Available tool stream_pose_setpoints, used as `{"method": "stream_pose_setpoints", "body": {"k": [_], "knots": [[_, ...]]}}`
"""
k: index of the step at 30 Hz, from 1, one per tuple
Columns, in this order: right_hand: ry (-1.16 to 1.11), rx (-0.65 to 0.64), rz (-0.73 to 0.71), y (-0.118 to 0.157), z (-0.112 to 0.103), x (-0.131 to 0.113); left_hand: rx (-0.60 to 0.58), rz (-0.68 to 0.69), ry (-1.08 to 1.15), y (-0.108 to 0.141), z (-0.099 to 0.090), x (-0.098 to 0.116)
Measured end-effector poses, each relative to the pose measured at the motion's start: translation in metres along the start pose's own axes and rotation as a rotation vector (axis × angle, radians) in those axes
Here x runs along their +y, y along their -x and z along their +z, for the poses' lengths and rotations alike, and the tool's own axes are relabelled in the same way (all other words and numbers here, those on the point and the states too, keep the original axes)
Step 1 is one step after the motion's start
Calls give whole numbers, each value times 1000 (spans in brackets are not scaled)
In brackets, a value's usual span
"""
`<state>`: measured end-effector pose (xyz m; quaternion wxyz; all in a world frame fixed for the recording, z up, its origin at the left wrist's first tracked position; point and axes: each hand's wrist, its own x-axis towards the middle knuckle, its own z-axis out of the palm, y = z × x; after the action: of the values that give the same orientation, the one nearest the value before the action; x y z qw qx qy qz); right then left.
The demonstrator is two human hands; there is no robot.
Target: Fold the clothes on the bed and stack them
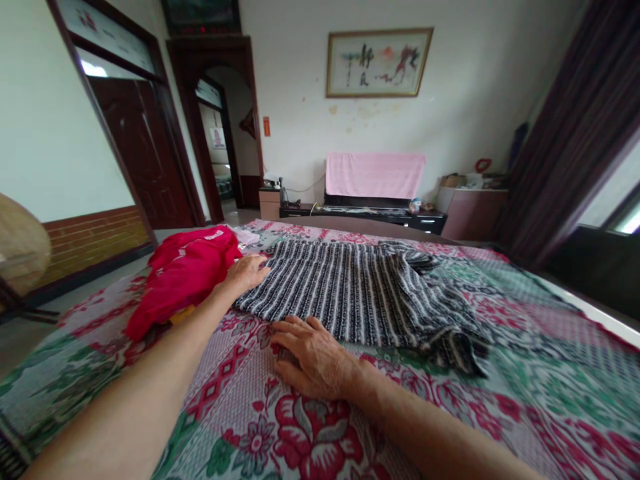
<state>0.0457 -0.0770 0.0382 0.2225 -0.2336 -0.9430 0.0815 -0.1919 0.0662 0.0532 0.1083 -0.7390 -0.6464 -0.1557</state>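
Observation:
A black-and-white striped knit garment [345,287] lies spread out across the flowered bedcover [310,440], its right end bunched and crumpled. At its left edge rests my left hand [247,272], fingers stretched over the cloth, the palm side hidden. My right hand [315,360] lies palm down on the bedcover, fingers apart, with the fingertips by the garment's near edge. To the left of my left hand sits a heap of red clothing [195,263] with white lettering. A bit of white cloth [245,236] shows behind that heap.
A pink cloth [375,175] covers an object on the low black cabinet [425,223] by the far wall. A cabinet with items on it [473,210] stands at the right, near a dark curtain [565,133]. Doorways open at the left, and a round tan object [23,247] stands beside the bed.

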Motion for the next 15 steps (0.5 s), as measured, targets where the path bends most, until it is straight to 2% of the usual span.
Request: {"method": "stream_pose_setpoints", "body": {"k": [3,6,10,12,15], "knots": [[-12,-13,-39,2,-3,2,-83,156,22,1,22,7],[16,-22,-7,3,-12,9,-157,189,25,2,40,6],[187,-37,260,9,-42,33,-33,192,40,-3,36,12],[266,-31,430,19,-66,52,1,248,83,-4,28,29],[382,4,670,48,-106,88,-35,350,172,2,22,68]]}}
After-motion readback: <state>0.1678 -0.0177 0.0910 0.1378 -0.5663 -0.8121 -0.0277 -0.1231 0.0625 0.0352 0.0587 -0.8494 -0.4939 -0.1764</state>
